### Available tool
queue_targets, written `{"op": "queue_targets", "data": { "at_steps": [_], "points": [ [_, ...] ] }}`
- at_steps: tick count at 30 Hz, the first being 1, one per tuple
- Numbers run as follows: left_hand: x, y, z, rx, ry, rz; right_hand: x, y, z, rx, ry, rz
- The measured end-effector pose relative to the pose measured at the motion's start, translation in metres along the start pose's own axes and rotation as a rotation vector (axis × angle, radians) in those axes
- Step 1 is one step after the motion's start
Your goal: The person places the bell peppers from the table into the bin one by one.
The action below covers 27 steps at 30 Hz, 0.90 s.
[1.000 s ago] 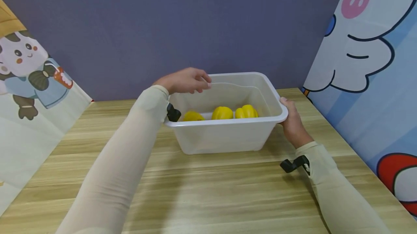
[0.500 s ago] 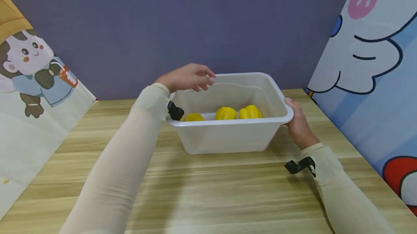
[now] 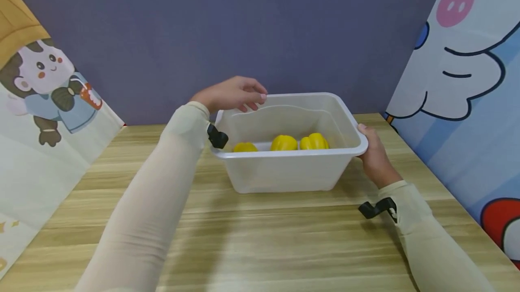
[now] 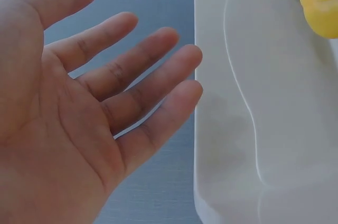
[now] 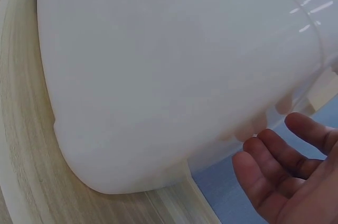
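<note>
A white plastic bin (image 3: 284,172) stands on the table, holding three visible yellow bell peppers (image 3: 284,143); the leftmost pepper (image 3: 245,147) is partly hidden by the front rim. My left hand (image 3: 233,93) hovers over the bin's back left corner, fingers loosely spread and palm bare in the left wrist view, where its fingertips (image 4: 193,89) appear beside the rim. At the bin's right end, my right hand (image 3: 378,159) grips the rim, thumb on top. Its curled fingers (image 5: 274,166) show under the rim in the right wrist view.
The wood-grain table (image 3: 264,242) runs up to a dark blue-grey wall panel (image 3: 243,25) close behind the bin. Cartoon-printed sheets flank it, a left sheet (image 3: 36,165) and a right sheet (image 3: 483,147). A black wrist mount (image 3: 217,137) overlaps the bin's left rim.
My left hand has risen slightly above the bin's corner. The right hand keeps its grip on the rim. Bin and background have shifted a little rightward together in the head view.
</note>
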<state>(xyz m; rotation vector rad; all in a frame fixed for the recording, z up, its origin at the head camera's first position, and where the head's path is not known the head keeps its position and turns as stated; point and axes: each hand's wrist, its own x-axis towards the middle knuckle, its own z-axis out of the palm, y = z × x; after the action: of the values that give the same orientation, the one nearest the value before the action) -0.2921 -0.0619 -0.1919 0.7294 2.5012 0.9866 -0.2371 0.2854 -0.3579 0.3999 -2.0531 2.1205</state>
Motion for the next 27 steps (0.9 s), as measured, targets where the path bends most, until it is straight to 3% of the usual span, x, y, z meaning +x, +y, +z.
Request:
{"op": "queue_targets", "data": {
  "at_steps": [5,13,20,27],
  "points": [
    [0.006,-0.012,-0.003,0.018,0.024,0.029,0.000,0.000,0.000,0.023,-0.003,-0.004],
    [-0.008,-0.016,-0.004,0.140,0.093,0.058,0.005,-0.001,0.001,-0.123,-0.021,-0.019],
    [-0.023,-0.016,-0.001,0.232,0.143,0.104,0.001,0.002,0.001,-0.010,0.039,0.044],
    [-0.031,-0.021,-0.001,0.225,0.153,0.084,-0.001,0.002,0.000,-0.019,0.044,0.025]
  ]
}}
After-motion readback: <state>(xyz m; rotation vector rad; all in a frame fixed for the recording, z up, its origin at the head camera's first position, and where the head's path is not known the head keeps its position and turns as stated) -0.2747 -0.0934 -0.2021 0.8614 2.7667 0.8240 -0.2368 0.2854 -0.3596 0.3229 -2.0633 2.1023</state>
